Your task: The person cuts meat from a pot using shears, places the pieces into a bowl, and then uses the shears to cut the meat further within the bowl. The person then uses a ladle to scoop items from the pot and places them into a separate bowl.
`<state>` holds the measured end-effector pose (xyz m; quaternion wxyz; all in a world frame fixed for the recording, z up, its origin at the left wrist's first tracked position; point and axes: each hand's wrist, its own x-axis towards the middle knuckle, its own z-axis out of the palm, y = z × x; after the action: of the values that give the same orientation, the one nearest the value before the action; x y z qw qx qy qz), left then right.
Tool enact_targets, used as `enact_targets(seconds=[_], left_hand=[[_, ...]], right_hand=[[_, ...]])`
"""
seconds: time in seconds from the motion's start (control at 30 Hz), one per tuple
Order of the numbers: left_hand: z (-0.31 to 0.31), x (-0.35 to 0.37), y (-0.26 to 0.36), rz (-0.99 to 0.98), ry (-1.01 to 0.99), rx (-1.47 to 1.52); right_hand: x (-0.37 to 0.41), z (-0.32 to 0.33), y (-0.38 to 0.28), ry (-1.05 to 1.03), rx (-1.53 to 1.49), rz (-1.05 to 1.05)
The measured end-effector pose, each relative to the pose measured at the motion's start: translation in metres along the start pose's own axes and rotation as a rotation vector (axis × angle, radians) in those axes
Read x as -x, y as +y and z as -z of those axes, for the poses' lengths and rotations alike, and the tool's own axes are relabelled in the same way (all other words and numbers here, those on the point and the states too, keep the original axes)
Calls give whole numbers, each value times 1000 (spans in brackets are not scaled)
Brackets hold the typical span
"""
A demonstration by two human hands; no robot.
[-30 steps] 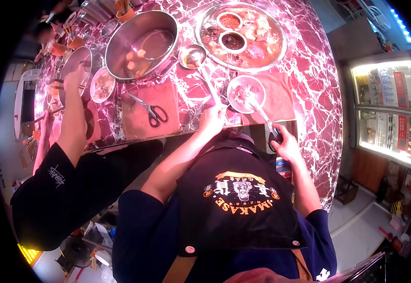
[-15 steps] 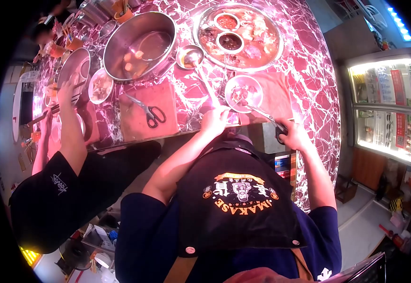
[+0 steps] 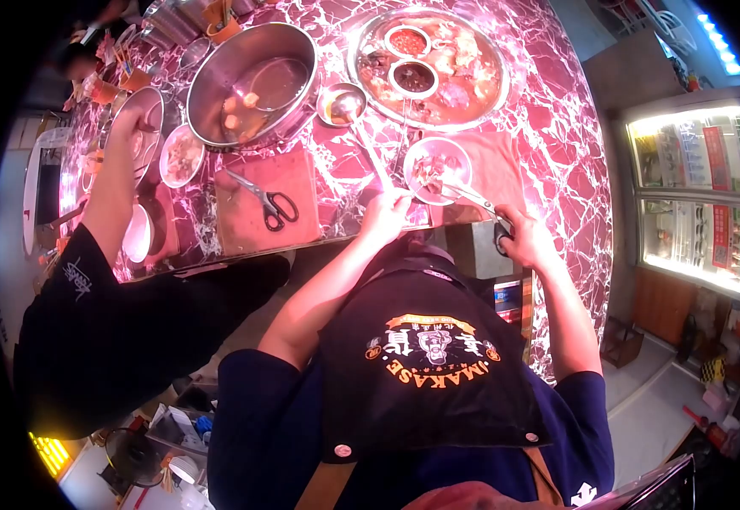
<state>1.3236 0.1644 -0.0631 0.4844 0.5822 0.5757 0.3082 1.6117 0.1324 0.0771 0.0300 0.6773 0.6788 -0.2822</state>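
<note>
Right hand grips scissors at the loops, blades angled into the bowl, likely to reach its food. Bowl's on cloth. Left hand is by the ladle handle, fingers curled; can't tell if gripping.

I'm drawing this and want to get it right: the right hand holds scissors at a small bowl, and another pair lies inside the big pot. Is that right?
Not quite: the other pair lies on a pink mat near the big pot. The head view shows it. The right hand does hold scissors at a small bowl.
</note>
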Motion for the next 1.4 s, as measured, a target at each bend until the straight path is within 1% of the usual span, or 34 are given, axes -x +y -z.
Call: enact_targets(seconds=[0.03, 0.1, 0.17, 0.23, 0.3, 0.33, 0.37, 0.4, 0.47, 0.53, 0.57, 0.63, 0.7, 0.77, 0.87, 0.93, 0.97, 1.03, 1.1, 1.17, 1.2, 1.23, 1.3, 1.33, 1.37, 1.4], left_hand=[[-1, -2, -1, -2, 4, 59], [-7, -2, -2, 80, -49, 323], [-16, -6, -11, 151, -65, 387], [-24, -8, -22, 237, -94, 355], [-17, -4, -7, 288, -102, 375], [-14, -3, -3, 261, -101, 353], [-17, -5, -13, 225, -82, 322], [-18, -8, -23, 230, -103, 291], [-12, -6, -20, 244, -134, 262], [-9, -5, -15, 104, -67, 100], [-5, -3, -9, 35, -23, -50], [1, 4, 3, -121, 46, -276], [4, 3, 16, -140, -19, -427], [3, 6, 25, -208, -9, -524], [5, 9, 27, -293, 15, -562], [6, 9, 19, -322, 50, -582], [6, 10, 16, -317, 51, -582], [9, 11, 14, -292, 16, -666], [15, 8, 18, -279, 17, -637], [24, -1, 27, -224, -88, -739], [28, -5, 28, -279, -88, -751], [32, -10, 32, -274, -80, -750], [42, -20, 45, -420, -172, -816], [46, -26, 52, -490, -197, -860], [49, -32, 58, -494, -197, -862], [52, -37, 65, -523, -248, -940]], right_hand=[[3, -4, -2, 7, 1, 4], [-4, -14, -10, 47, 1, -20], [-8, -19, -24, 93, 12, -9], [-17, -40, -5, 100, -83, 22], [-14, -43, 6, 65, -92, 21], [-11, -44, 13, 72, -91, 32], [-7, -46, 19, 93, -77, 49], [-5, -46, 23, 101, -67, 56], [2, -38, 28, 103, -70, 44], [12, -25, 30, 119, -96, 8], [18, -13, 22, 119, -94, -6], [24, 3, -1, 51, -99, -97], [14, -15, 3, 121, -19, -16], [-1, -32, 6, 172, 60, 100], [-17, -43, 6, 113, 10, 85], [-19, -38, 1, 2, -91, 13], [-20, -41, 5, -2, -91, 15], [-24, -42, 13, 27, -60, 100], [-17, -34, 15, 29, -24, 84], [-1, -14, 8, 64, -81, 36], [10, 0, -2, 45, 10, -7], [14, 3, -2, 43, 14, 1], [20, 5, 0, 205, 188, 235], [17, 5, -3, 218, 211, 268], [11, 0, -5, 221, 209, 267], [3, -7, -4, 250, 251, 300]])
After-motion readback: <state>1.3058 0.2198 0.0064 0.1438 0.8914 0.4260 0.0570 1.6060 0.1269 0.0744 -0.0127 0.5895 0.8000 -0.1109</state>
